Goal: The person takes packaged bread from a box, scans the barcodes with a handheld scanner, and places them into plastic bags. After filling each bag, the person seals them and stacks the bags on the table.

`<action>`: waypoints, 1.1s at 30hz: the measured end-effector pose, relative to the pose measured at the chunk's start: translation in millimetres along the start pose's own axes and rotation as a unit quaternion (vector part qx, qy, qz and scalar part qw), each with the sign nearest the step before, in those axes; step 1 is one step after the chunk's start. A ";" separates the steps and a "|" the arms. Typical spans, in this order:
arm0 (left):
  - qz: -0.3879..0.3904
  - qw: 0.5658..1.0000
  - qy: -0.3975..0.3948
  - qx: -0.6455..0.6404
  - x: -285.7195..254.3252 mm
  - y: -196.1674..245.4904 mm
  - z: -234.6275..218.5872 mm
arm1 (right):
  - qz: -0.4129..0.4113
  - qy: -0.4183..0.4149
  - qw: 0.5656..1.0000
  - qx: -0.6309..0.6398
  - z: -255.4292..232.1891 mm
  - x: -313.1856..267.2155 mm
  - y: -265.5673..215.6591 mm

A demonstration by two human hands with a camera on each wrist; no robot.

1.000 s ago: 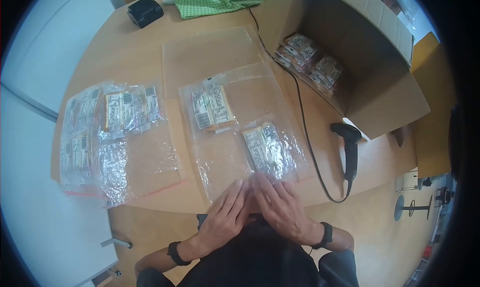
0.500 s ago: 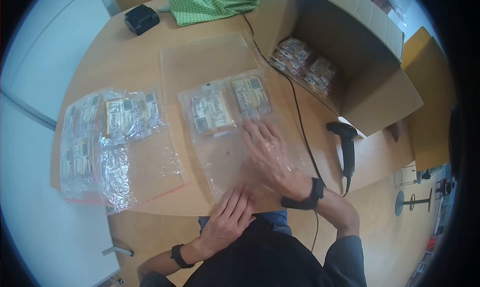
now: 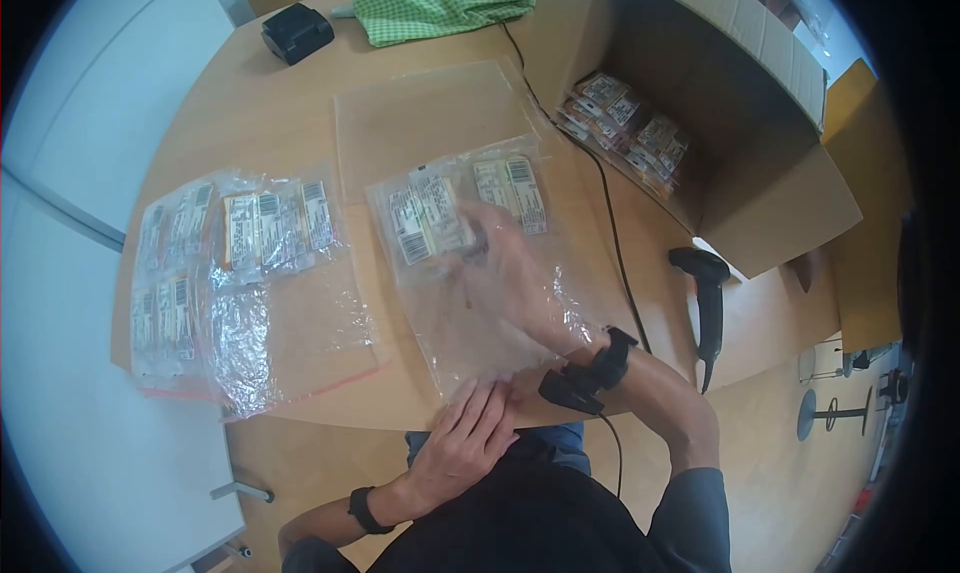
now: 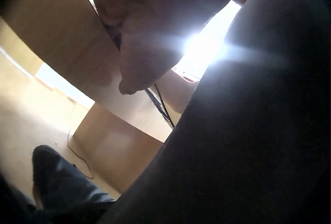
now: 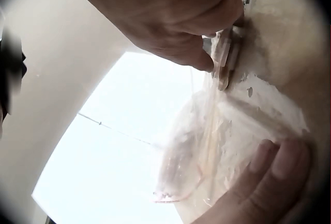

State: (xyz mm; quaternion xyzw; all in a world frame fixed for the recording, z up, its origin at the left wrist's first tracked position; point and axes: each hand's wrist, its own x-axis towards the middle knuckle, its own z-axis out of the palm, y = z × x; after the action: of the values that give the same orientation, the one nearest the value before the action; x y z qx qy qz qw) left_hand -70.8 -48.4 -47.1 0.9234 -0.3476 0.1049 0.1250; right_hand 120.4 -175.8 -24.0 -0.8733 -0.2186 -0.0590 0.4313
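A clear plastic bag point(image 3: 450, 333) lies on the table, with two flat packets in it bearing white barcode labels. My right hand point(image 3: 515, 278) reaches over the bag's middle, and film glints across the wrist. Its thumb and fingers pinch the near edge of the left labelled packet point(image 3: 425, 213); the right wrist view shows the thumb point(image 5: 201, 58) against that edge. The right packet point(image 3: 510, 193) lies beside it, just beyond the knuckles. Fairly straight, the fingers of my left hand point(image 3: 465, 438) rest on the bag's near end at the table edge. The left wrist view shows this hand point(image 4: 150, 37) mostly dark.
On the left lie filled clear bags point(image 3: 290, 313) with several labelled packets. Another flat bag point(image 3: 420, 108) lies behind. At right, a cardboard box point(image 3: 770, 193) on its side holds stacked packets point(image 3: 620, 123). A barcode scanner point(image 3: 708, 303), its cable point(image 3: 615, 223), a black device point(image 3: 297, 33) and green cloth point(image 3: 440, 8) are around.
The right packet has moved up the bag to beside the left one. My right hand first slid forward behind it, then shifted left to the left packet. My left hand stayed at the near edge.
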 end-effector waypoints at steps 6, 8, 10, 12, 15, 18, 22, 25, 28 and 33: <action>0.001 1.000 0.004 0.003 1.5 -0.6 -0.5 | 0.090 0.027 0.994 0.064 3.8 20.9 5.7; 0.000 1.000 0.006 0.000 2.8 0.2 -1.4 | 0.125 0.060 0.961 0.238 6.3 16.9 1.4; -0.003 1.000 0.006 0.003 2.1 0.8 -1.0 | 0.170 0.061 0.915 0.361 8.1 16.0 0.2; -0.002 1.000 0.004 0.008 2.6 0.8 -3.0 | 0.213 0.064 0.849 0.478 3.7 15.0 -6.6; -0.010 1.000 -0.008 -0.015 5.7 0.9 -16.0 | 0.323 -0.027 0.798 0.508 -12.5 14.2 -21.5; 0.038 0.993 0.055 -0.095 3.9 -1.4 -39.7 | 0.238 -0.083 0.840 0.481 -12.1 12.4 -15.5; 0.002 0.965 0.254 -0.060 27.9 -30.9 -81.6 | 0.257 -0.044 0.763 0.591 9.7 11.4 16.0; -0.085 0.967 0.234 0.054 62.8 -71.8 -93.1 | 0.231 -0.039 0.803 0.548 6.3 8.3 7.8; -0.130 0.980 0.117 0.094 80.5 -90.5 -103.9 | 0.219 -0.061 0.813 0.536 2.2 9.3 6.8; -0.127 0.982 0.054 0.126 84.0 -112.2 -84.7 | 0.209 -0.049 0.847 0.487 3.2 15.3 5.0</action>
State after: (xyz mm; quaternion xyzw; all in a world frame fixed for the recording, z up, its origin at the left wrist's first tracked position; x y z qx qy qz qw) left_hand 57.0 7.1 38.9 0.9612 -0.2044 0.1811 0.0390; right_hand 136.0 -170.9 -25.2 -0.5779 -0.0521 0.1898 0.7920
